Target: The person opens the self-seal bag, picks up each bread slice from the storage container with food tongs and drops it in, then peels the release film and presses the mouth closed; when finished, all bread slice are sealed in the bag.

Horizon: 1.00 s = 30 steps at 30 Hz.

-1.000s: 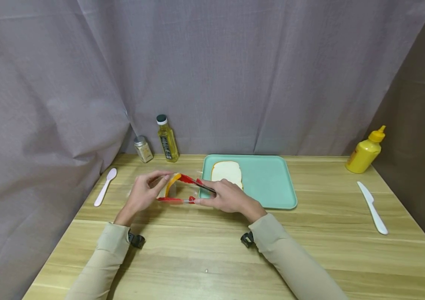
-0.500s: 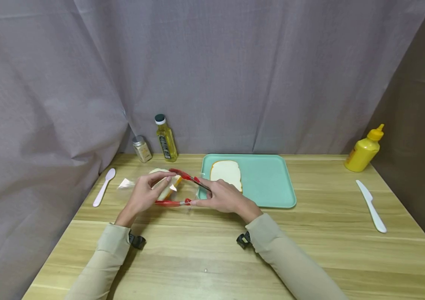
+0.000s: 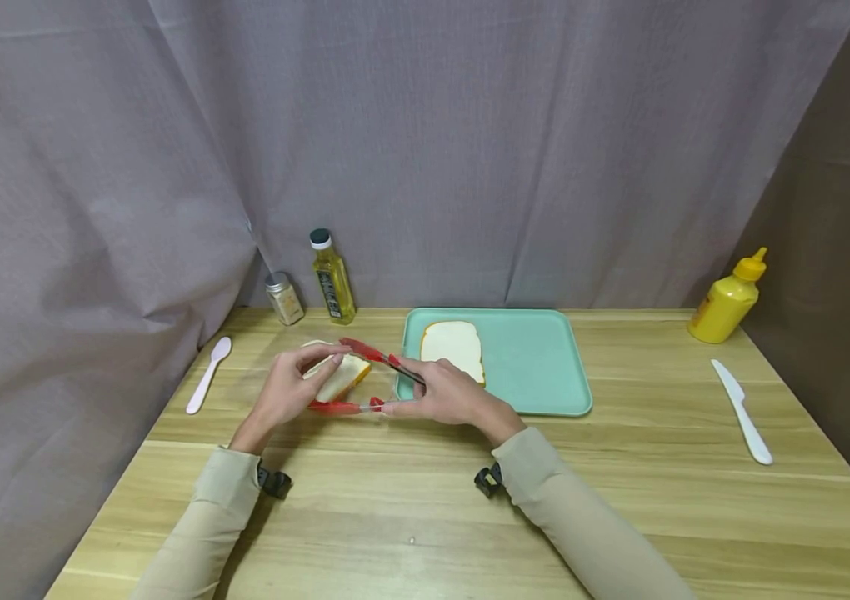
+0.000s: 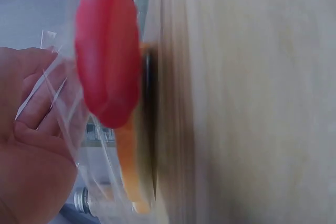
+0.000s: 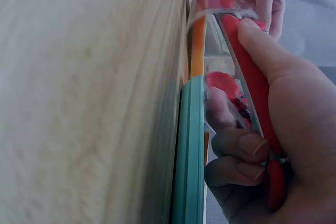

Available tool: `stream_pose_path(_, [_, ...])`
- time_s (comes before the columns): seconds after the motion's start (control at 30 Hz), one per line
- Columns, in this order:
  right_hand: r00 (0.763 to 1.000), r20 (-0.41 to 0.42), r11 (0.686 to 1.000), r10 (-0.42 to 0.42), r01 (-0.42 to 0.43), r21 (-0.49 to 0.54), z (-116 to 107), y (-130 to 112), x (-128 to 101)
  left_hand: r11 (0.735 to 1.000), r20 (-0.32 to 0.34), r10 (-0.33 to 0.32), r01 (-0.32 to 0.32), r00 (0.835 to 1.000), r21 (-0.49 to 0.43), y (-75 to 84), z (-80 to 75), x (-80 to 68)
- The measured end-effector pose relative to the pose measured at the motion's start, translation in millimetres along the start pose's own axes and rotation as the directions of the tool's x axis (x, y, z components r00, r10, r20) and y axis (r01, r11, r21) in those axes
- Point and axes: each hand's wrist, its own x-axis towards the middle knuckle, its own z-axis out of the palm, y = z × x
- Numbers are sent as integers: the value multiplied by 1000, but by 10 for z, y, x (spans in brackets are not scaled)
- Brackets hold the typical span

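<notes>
Here, your left hand point(image 3: 292, 385) pinches the clear bag point(image 4: 68, 114), your right hand point(image 3: 451, 393) grips spread red tongs point(image 3: 367, 350); straddling the nearby bread slice point(image 3: 350, 375) squarely should aid an even hold.

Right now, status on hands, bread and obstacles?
Left hand holds clear bag; right hand holds red tongs. Bagged bread between spread tongs, unclamped. Bag may snag tongs.

Yel. btl. point(image 3: 725, 308) nr. knife point(image 3: 743, 413), dk.-capped btl. point(image 3: 335, 287) by jar point(image 3: 287, 302), spoon point(image 3: 207, 377)
</notes>
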Motion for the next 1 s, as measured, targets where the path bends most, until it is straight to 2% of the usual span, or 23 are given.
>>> stream_pose_path(0.3, [999, 50, 998, -11, 9, 56, -5, 6, -1, 1000, -19, -8, 8, 1000, 17, 34, -32, -1])
stream_pose_path(0.47, [999, 44, 998, 12, -15, 63, -10, 18, 11, 999, -32, -15, 16, 999, 40, 35, -51, 4])
stream_pose_path(0.67, [999, 32, 999, 36, -35, -15, -29, 8, -15, 999, -51, -22, 24, 998, 31, 23, -56, 5])
stream_pose_path(0.8, [1000, 9, 996, 9, -8, -87, -54, -9, -43, 1000, -54, -25, 26, 998, 14, 13, -49, 3])
stream_pose_path(1.0, [1000, -4, 989, -29, 28, -148, -118, -7, -102, 1000, -106, -3, 3, 994, -1, 20, -59, 20])
